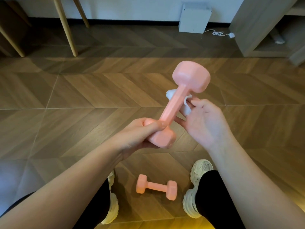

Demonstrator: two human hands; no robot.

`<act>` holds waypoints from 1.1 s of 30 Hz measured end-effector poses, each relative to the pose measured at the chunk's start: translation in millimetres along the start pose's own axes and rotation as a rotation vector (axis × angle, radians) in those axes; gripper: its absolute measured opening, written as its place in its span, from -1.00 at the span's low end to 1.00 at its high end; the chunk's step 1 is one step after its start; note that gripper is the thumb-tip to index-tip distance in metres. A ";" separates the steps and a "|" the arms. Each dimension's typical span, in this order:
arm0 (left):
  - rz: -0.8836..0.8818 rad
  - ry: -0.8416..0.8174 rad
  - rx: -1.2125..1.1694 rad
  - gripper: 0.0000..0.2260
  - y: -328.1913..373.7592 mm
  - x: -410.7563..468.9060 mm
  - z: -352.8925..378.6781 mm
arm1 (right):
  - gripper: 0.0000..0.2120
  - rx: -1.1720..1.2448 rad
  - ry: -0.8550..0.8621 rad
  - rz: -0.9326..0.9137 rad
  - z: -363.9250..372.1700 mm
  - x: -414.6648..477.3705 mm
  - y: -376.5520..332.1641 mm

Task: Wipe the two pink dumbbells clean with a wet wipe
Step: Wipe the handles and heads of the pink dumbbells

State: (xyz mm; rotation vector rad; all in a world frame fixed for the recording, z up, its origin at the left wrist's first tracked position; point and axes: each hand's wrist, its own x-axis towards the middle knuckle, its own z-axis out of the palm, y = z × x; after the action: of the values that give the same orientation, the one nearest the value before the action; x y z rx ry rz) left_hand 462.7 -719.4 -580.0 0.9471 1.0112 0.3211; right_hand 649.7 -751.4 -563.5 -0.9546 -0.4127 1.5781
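Forearms: two bare forearms are seen reaching in from the bottom edge, above legs clad in black.
Left hand [140, 134]: its fingers are curled round the held dumbbell [173, 104] where the handle meets the lower head, so that end is gripped.
Held dumbbell: pink, lifted clear of the floor [82, 96] and tilted, with the upper head raised up and to the right.
Wet wipe [186, 108]: white and crumpled, wrapped behind the upper part of the handle just under the upper head; a fold is shown on each side of the handle.
Right hand [204, 123]: the palm is turned up, and the wipe is pinched between thumb and fingers against the handle.
Second dumbbell [156, 187]: pink, laid on its side on the floor between the two shoes, touched by neither hand.
Shoes: a chunky white left shoe [112, 204] and right shoe [196, 179] are planted on the floor.
Floor: wood-look boards are laid in a herringbone pattern.
Background: a white box [194, 19] is set against the wall with a white cable [217, 33] beside it; wooden chair legs [66, 27] are seen at upper left and a grey shelf unit [264, 30] at upper right.
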 end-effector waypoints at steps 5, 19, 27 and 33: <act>0.005 0.003 0.027 -0.29 1.4 -1.7 -4.1 | -0.76 0.025 -0.053 -0.007 -5.8 5.9 6.5; -0.013 -0.056 0.070 -0.32 2.0 -2.1 -5.5 | -0.73 -0.078 0.001 -0.099 -9.6 15.9 20.4; 0.344 0.458 0.768 -0.40 -12.2 6.7 4.7 | -0.80 0.087 0.342 -0.076 -4.5 16.3 28.7; 0.209 0.238 0.028 -0.24 -7.2 4.4 7.3 | -0.79 0.189 0.412 -0.107 -2.4 15.6 19.6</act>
State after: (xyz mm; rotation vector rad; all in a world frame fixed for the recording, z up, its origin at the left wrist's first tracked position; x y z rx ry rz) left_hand 469.8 -724.6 -586.9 1.0595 1.1366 0.6066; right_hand 639.2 -742.3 -584.4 -1.0603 -0.0242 1.2580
